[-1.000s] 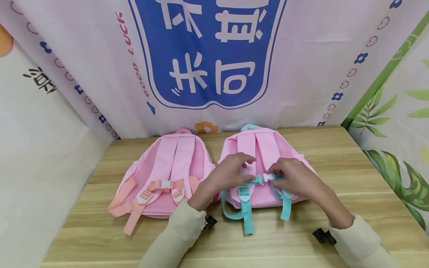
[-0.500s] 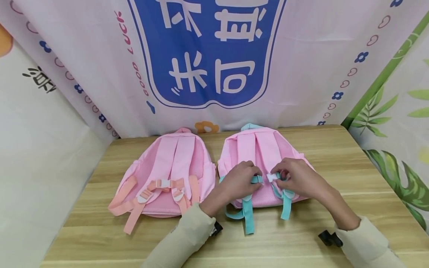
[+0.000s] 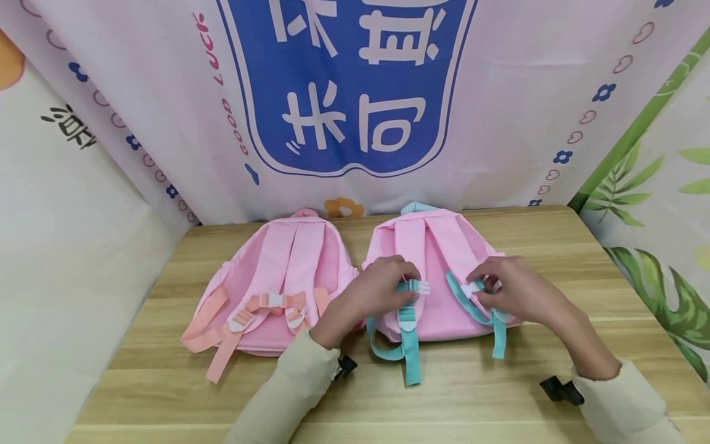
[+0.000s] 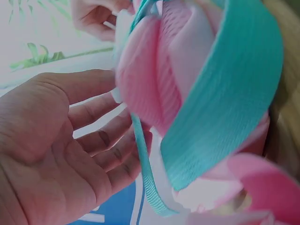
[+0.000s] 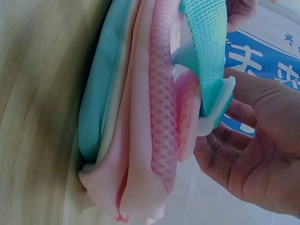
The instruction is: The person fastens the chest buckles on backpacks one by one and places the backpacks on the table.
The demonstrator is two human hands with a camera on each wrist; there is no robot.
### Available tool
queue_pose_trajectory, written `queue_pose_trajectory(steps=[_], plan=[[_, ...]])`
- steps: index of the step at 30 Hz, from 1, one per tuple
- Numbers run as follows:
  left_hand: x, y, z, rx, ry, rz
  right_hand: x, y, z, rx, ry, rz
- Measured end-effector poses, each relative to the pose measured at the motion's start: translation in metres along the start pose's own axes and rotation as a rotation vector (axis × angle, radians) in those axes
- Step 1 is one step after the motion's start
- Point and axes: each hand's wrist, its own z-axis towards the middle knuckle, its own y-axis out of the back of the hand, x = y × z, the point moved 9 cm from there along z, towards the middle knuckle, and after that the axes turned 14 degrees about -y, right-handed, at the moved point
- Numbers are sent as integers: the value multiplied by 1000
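Observation:
A pink backpack with teal straps lies back side up on the right half of the table. Its white chest buckle is in two parts. My left hand pinches the pronged buckle half at the end of a teal strap. To the right, my right hand pinches the socket buckle half, with a gap of pink mesh between the two. In the left wrist view, a wide teal strap loops in front of the bag. A white strap adjuster shows beside my right fingers in the right wrist view.
A second pink backpack, with peach straps and its buckle fastened, lies close on the left. Both bags are on a wood-grain table. Behind the table hangs a printed cloth.
The buckle was joined a second ago and its halves are now apart. My right hand has moved right with the socket half; my left has shifted slightly left with the pronged half.

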Motion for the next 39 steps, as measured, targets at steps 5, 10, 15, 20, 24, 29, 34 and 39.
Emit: queue_pose_trajectory(steps=[5,10,15,20,24,29,34,39], plan=[[4,9,-6,16,35,4,1,0,-2,-29,39,-5],[4,13,-6,8,26,3,5,0,-3,-66,73,4],[2,13,-4,0,16,4,9,-3,-2,-64,98,27],[-1,12,-1,-34,-7,-27,11,-6,-1,-66,102,43],[-2,10,0,-75,-32,-80,13,-6,-1,-92,112,55],[-1,8,0,-137,-55,-150,16,-5,0,-128,124,75],[-1,5,2,-176,-58,-168,16,-4,0,-165,136,97],[-5,5,4,-198,-82,-117,17,-1,-1,-186,144,103]])
